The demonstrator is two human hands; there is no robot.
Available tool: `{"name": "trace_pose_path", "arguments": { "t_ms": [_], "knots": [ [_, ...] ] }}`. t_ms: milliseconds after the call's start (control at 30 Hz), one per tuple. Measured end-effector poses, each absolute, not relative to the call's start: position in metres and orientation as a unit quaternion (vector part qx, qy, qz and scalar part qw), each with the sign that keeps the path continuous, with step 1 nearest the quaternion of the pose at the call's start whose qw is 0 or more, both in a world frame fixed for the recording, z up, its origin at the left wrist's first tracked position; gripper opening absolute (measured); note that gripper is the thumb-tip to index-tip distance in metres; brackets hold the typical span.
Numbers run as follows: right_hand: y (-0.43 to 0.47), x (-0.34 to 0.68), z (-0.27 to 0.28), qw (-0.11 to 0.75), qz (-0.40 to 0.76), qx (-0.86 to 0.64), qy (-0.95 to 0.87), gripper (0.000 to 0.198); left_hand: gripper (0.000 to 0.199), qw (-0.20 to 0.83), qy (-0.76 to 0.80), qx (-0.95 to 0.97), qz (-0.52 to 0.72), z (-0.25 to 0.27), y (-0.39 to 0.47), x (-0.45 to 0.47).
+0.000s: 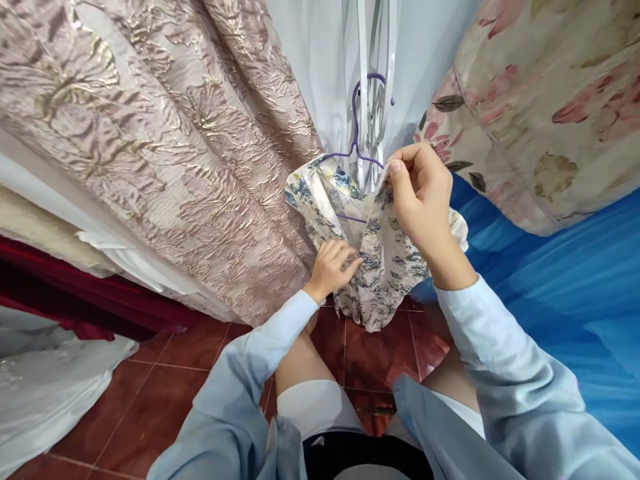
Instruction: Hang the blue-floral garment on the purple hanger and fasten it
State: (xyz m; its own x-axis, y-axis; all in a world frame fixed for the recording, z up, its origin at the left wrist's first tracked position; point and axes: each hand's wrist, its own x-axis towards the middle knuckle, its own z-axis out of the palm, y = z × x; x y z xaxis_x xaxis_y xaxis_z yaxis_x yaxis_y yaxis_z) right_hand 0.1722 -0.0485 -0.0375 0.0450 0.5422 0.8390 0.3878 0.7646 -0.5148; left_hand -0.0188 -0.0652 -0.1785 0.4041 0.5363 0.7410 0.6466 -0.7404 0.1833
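Observation:
A white blouse with blue and yellow flowers [373,280] hangs in front of me on a purple hanger [356,120]. The hanger's hook is up among white straps [364,40], and its lower bar shows through the neck opening. My right hand [423,193] pinches the blouse's fabric at the right side of the neckline, near the shoulder. Lower down, my left hand [334,267] is at the front of the blouse by the bottom of the neckline, thumb and fingers closed on the cloth there. The fingertips are partly hidden.
Pink and gold brocade fabric [200,133] hangs on the left, close to the blouse. Floral cloth [540,113] and blue tulle [565,293] hang on the right. Red, cream and white fabrics [65,393] lie at the lower left, above a red tiled floor [165,393].

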Motion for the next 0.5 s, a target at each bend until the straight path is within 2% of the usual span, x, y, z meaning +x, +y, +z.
{"name": "trace_pose_path", "arguments": {
  "t_ms": [33,133,200,267,400,500],
  "knots": [
    [-0.050,0.173,-0.041,0.640,0.063,-0.338,-0.687,0.032,0.022,0.081,-0.378,-0.798,-0.462,-0.168,-0.064,-0.018],
    [-0.054,0.171,-0.049,0.649,0.068,-0.339,-0.678,0.036,0.057,0.135,-0.426,-0.681,-0.580,-0.129,-0.040,-0.016],
    [-0.057,0.171,-0.053,0.663,0.068,-0.340,-0.664,0.037,0.066,0.145,-0.431,-0.650,-0.609,-0.111,-0.013,-0.019],
    [-0.059,0.177,-0.055,0.687,0.067,-0.338,-0.639,0.036,0.056,0.106,-0.436,-0.651,-0.613,-0.105,0.015,-0.032],
    [-0.050,0.209,-0.059,0.726,0.080,-0.341,-0.591,0.030,0.026,-0.086,-0.469,-0.606,-0.637,-0.114,0.058,-0.079],
    [-0.034,0.238,-0.068,0.734,0.106,-0.360,-0.566,0.027,0.031,-0.186,-0.485,-0.521,-0.678,-0.116,0.075,-0.119]
  ]
}}
